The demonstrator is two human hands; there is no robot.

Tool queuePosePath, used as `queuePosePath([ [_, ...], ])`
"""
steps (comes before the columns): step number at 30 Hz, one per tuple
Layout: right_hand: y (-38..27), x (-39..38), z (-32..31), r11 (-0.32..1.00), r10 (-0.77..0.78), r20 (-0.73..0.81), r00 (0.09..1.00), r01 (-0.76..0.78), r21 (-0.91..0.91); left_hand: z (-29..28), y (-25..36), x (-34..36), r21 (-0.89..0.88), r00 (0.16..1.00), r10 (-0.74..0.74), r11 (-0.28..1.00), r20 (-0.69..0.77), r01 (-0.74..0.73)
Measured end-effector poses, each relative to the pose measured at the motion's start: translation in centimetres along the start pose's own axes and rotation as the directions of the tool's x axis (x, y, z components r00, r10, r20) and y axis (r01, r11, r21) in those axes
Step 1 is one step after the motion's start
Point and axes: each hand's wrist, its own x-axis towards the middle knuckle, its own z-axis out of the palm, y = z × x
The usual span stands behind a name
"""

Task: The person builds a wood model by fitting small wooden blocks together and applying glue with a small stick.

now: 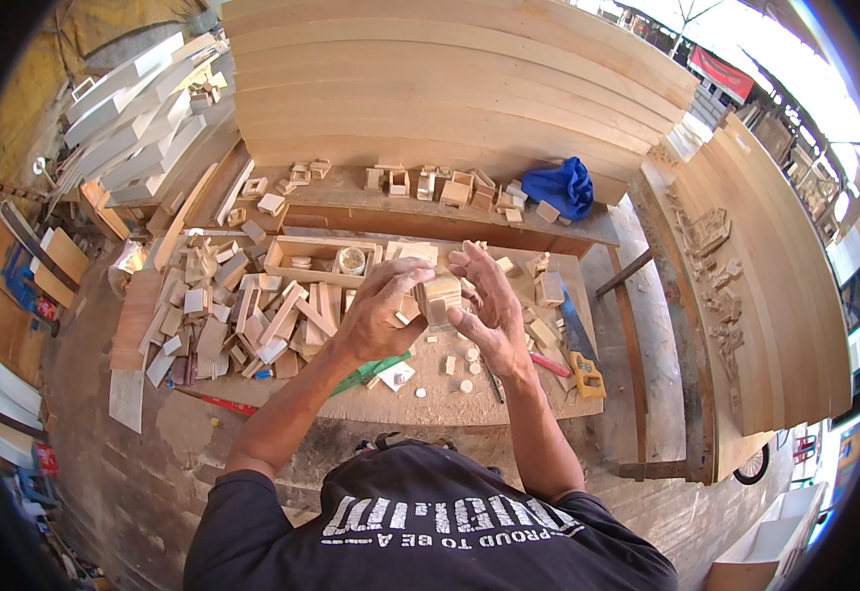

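Above the middle of the workbench (381, 402), a small pale wooden block (441, 292) is held up between my two hands. My left hand (382, 307) curls round its left side, with the fingertips at its upper edge. On the other side my right hand (492, 307) grips it, thumb low and fingers at the top. Beneath them, sawdust and several small round wooden discs (466, 385) lie on the bench. A white square piece (396, 375) with a small knob sits by my left forearm, partly over something green.
Many wooden offcuts (211, 325) are heaped on the left. A wooden tray (282, 258) holding a round container (351, 261) lies behind my left hand. At right rests a yellow-handled saw (587, 374). Small wooden boxes (457, 187) and a blue cloth (560, 187) line the back shelf.
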Motion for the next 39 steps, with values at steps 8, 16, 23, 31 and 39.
queuePosePath([
  [8, 0.9, -0.3, 1.0, 0.995, 0.027, -0.081, 0.996, -0.019, 0.101, -0.4, 0.1, -0.4, 0.029, 0.999, -0.027, 0.999, 0.044, 0.025],
  [16, 3.8, -1.9, 0.3, 0.986, -0.155, -0.186, 0.970, 0.140, -0.095, -1.3, -0.4, -0.8, 0.143, 0.991, -0.121, 0.983, 0.062, 0.111],
  [23, 3.1, -2.2, 1.6, 0.749, -0.427, -0.062, 0.902, 0.315, -0.583, -2.0, 0.2, -0.7, 0.255, 0.994, -0.075, 0.966, 0.080, 0.053],
  [31, 2.3, -2.5, 2.1, 0.708, -0.511, -0.070, 0.857, 0.374, -0.599, -2.2, 0.1, -0.6, 0.109, 0.997, -0.050, 0.993, 0.055, 0.043],
  [39, 1.4, -2.3, 1.5, 0.554, -0.610, 0.040, 0.792, 0.462, -0.693, -2.0, 0.5, -0.1, 0.036, 0.993, -0.064, 0.998, 0.102, 0.061],
])
